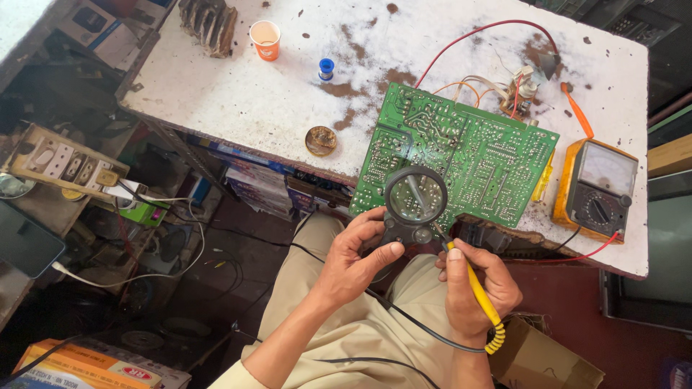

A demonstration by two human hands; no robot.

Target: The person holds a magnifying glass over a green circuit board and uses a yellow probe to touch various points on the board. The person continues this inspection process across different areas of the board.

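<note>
A round black-rimmed magnifying glass (pixel 416 196) is held up by the left hand (pixel 353 259), fingers curled shut around its stubby handle, thumb pressed along the side. The lens is hovered right over the lower left part of a big green printed circuit board (pixel 461 155), solder side up, which is laid across the front edge of a worn white worktable (pixel 238 94) and sticks out a bit past it.

A yellow-handled soldering iron (pixel 476 288) is gripped pen-style by the right hand (pixel 477 288), closed around the shaft, with the metal tip poked up under the lens so it's seen through the glass. Whether the tip is actually touching the board can't be told. A black cord is trailed from the iron across the lap.

Just right of the board an orange analog multimeter (pixel 597 189) is parked, red lead looped around. Further back an orange paper cup (pixel 265 39), a small blue spool (pixel 326 69) and a round brass-coloured tin (pixel 321 140) are scattered about.
</note>
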